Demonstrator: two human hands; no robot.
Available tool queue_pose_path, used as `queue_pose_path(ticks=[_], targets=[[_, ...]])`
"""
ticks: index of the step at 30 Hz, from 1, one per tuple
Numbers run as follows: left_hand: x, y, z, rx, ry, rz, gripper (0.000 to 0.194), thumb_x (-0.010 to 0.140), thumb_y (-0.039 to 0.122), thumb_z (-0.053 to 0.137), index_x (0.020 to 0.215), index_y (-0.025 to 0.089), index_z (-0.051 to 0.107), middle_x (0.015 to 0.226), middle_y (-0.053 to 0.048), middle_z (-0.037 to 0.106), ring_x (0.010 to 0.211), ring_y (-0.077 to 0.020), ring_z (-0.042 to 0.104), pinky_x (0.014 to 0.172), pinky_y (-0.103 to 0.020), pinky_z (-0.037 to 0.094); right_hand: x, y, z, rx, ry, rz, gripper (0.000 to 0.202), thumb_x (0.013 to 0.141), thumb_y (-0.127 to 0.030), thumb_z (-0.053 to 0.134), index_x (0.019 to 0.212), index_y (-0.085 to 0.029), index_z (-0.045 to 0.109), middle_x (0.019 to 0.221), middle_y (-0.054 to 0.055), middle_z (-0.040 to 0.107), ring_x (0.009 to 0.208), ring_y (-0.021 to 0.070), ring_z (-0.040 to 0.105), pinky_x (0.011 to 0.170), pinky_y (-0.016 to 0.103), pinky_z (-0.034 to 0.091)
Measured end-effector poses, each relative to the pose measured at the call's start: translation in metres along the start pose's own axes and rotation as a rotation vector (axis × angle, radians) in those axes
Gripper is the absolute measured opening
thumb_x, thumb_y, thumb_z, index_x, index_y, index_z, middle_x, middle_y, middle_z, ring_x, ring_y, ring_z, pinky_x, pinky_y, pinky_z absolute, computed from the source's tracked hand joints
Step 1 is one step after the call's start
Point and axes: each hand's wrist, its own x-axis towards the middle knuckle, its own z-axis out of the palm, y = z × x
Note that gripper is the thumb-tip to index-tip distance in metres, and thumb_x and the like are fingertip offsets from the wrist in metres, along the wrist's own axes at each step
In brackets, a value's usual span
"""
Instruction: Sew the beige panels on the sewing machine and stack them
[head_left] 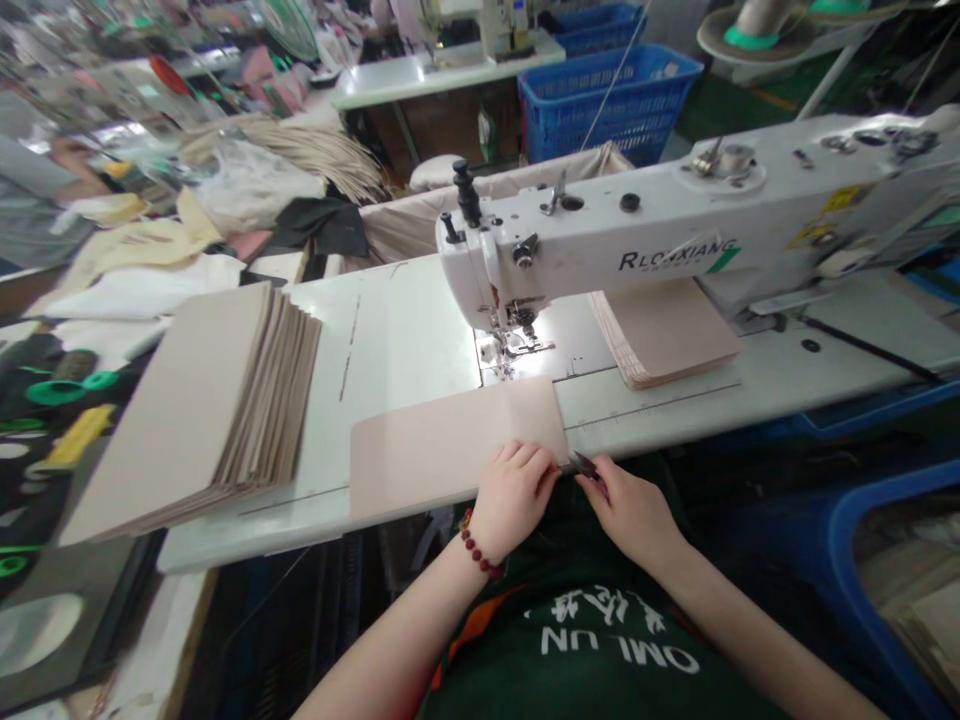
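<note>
A flat beige panel [435, 440] with rounded corners lies on the sewing table, its front edge along the table's front edge. My left hand [517, 485] rests on the panel's near right part, fingers curled and the thumb pinching its edge near the corner. Just right of that corner, my right hand [630, 505] is closed around small dark thread snips [589, 468], whose blades point at the corner. Behind the panel stands the white sewing machine [600, 240], its needle area [514, 350] just beyond the panel's far edge.
A tall stack of beige panels [202, 400] leans at the left of the table [397, 330]. More panels [667, 330] lie under the machine arm. A blue basket [607, 100] stands behind, and a blue bin [847, 530] is at the right. Another person's arm [67, 170] shows far left.
</note>
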Motion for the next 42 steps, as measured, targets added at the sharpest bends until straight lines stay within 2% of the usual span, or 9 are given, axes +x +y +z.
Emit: queue_pose_path(ticks=[12,18,25,27,30,33,36,40,42], targets=[[0.002,0.000,-0.008,-0.268,-0.030,-0.089,0.010,0.095,0.026,0.058,0.088,0.020,0.060,0.090,-0.004,0.063,0.089,-0.0221,0.058,0.082,-0.038,0.047,0.001,-0.012,0.002,0.022,-0.028,-0.063,0.024,0.101,-0.037,0.039,0.088,-0.022,0.051,0.077,0.002,0.068,0.068,0.0198,0.066,0.055,0.028,0.032],[-0.003,-0.032,-0.061,-0.467,-0.376,0.168,0.024,0.097,0.035,0.054,0.086,0.021,0.069,0.088,-0.003,0.067,0.087,-0.0170,0.063,0.086,-0.030,0.049,0.003,-0.003,-0.004,0.020,0.017,-0.049,0.028,0.102,-0.037,0.034,0.085,-0.024,0.051,0.069,0.000,0.064,0.063,0.0196,0.064,0.055,0.029,0.033],[-0.015,-0.112,-0.085,0.203,0.033,-0.301,0.067,0.089,0.052,0.059,0.142,0.013,0.043,0.139,-0.019,0.049,0.133,-0.0354,0.041,0.112,-0.052,0.030,0.010,-0.001,-0.017,0.073,0.079,-0.037,0.022,0.100,-0.043,0.037,0.092,-0.026,0.048,0.072,-0.001,0.066,0.063,0.0205,0.065,0.054,0.029,0.038],[-0.020,-0.121,-0.080,0.309,0.025,-0.350,0.072,0.082,0.053,0.067,0.136,0.011,0.047,0.128,-0.020,0.054,0.122,-0.0366,0.048,0.106,-0.052,0.036,0.014,-0.004,-0.016,0.077,0.082,-0.053,0.021,0.100,-0.043,0.037,0.094,-0.026,0.049,0.072,-0.001,0.066,0.063,0.0210,0.066,0.054,0.029,0.039],[-0.031,-0.114,-0.087,0.260,-0.055,-0.378,0.033,0.087,0.045,0.063,0.103,0.017,0.060,0.101,-0.011,0.060,0.097,-0.0288,0.059,0.087,-0.041,0.046,0.019,-0.007,-0.016,0.088,0.103,-0.079,0.022,0.099,-0.044,0.038,0.097,-0.027,0.050,0.072,-0.001,0.066,0.064,0.0217,0.067,0.054,0.029,0.042],[-0.049,-0.097,-0.123,0.089,-0.083,-0.414,0.019,0.095,0.037,0.049,0.084,0.022,0.052,0.082,-0.001,0.058,0.074,-0.0193,0.059,0.067,-0.030,0.045,0.023,-0.002,-0.022,0.091,0.120,-0.093,0.024,0.098,-0.047,0.038,0.101,-0.027,0.051,0.074,0.000,0.066,0.064,0.0222,0.067,0.055,0.030,0.044],[-0.071,-0.097,-0.196,0.144,0.107,-0.563,0.029,0.097,0.046,0.044,0.080,0.022,0.048,0.065,0.005,0.050,0.061,-0.0143,0.051,0.057,-0.024,0.036,0.026,0.010,-0.035,0.088,0.177,-0.076,0.029,0.097,-0.050,0.039,0.107,-0.026,0.053,0.082,0.004,0.069,0.070,0.0239,0.068,0.055,0.031,0.047],[-0.094,-0.159,-0.301,0.466,0.445,-0.846,0.048,0.094,0.062,0.043,0.091,0.016,0.056,0.073,0.007,0.054,0.065,-0.0078,0.045,0.065,-0.018,0.033,0.036,0.032,-0.058,0.044,0.362,0.001,0.039,0.095,-0.053,0.039,0.117,-0.025,0.055,0.095,0.009,0.070,0.080,0.0265,0.069,0.057,0.032,0.048],[-0.099,-0.204,-0.330,0.438,0.407,-0.983,0.054,0.095,0.062,0.040,0.099,0.011,0.057,0.076,0.006,0.056,0.067,-0.0059,0.046,0.069,-0.018,0.034,0.044,0.041,-0.069,-0.030,0.476,0.022,0.047,0.093,-0.058,0.041,0.120,-0.023,0.056,0.097,0.011,0.069,0.082,0.0278,0.068,0.060,0.035,0.049]])
